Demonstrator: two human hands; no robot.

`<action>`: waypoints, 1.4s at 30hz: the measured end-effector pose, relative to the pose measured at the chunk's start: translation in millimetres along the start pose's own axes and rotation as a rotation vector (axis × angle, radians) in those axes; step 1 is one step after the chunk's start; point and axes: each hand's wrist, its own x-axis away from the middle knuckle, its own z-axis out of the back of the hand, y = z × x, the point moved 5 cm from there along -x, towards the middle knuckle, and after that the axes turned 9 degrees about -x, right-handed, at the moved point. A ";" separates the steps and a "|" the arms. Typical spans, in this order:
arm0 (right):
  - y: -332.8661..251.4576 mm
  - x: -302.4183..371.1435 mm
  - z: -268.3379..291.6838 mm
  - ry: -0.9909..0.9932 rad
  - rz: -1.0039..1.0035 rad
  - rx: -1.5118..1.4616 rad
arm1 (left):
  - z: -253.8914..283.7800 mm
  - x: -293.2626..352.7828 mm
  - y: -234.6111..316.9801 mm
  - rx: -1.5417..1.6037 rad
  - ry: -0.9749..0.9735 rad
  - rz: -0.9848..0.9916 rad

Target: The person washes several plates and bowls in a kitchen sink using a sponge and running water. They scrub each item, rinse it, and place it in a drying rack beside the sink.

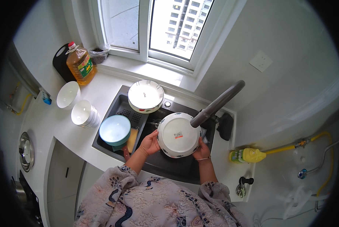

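Over the dark sink (pixel 165 168) I hold a white plate (pixel 177 142) with its underside facing me; a small sticker sits at its middle and dark patterns run round its rim. My left hand (pixel 150 143) grips the plate's left edge, and my right hand (pixel 202 150) grips its lower right edge. The grey faucet (pixel 220 100) reaches over the plate's upper right. Left of the plate, light-blue bowls (pixel 115 129) rest on the sink's left side beside a yellowish board-like piece (pixel 132 140). Behind them stand stacked white plates (pixel 146 94).
On the left counter are a stack of white bowls (pixel 84 114), another white bowl (pixel 68 95), an oil bottle (pixel 81 65) and a black cutting board (pixel 61 60). A yellow bottle (pixel 247 155) stands right of the sink, with a metal strainer-like item (pixel 241 190) nearer me.
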 end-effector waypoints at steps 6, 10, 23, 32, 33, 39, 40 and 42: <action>3.8 -11.1 40.8 0.255 0.110 0.025 | 1.7 3.0 -3.3 0.002 0.078 -0.087; -1.8 -10.8 65.1 0.412 0.183 0.207 | -4.5 6.8 -2.6 -0.092 0.100 -0.143; 27.1 6.5 -97.0 -0.142 0.971 1.788 | -21.2 5.5 -18.0 -0.643 0.128 -0.173; 22.2 -14.3 -70.4 -0.096 0.928 1.864 | -10.3 3.8 -35.8 -0.635 0.075 -0.106; 36.0 -4.8 -101.2 -0.217 1.002 2.034 | -0.6 1.6 -37.6 -0.675 0.076 -0.101; -16.4 -58.1 -4.9 0.255 0.382 1.294 | -24.2 8.1 -40.4 -0.714 0.067 -0.069; -13.9 -54.9 -5.4 0.239 0.397 1.283 | -22.5 11.4 -39.1 -0.717 0.080 -0.061; -2.0 -38.4 -46.6 0.109 0.657 1.550 | -19.8 10.2 -35.4 -0.707 0.089 -0.075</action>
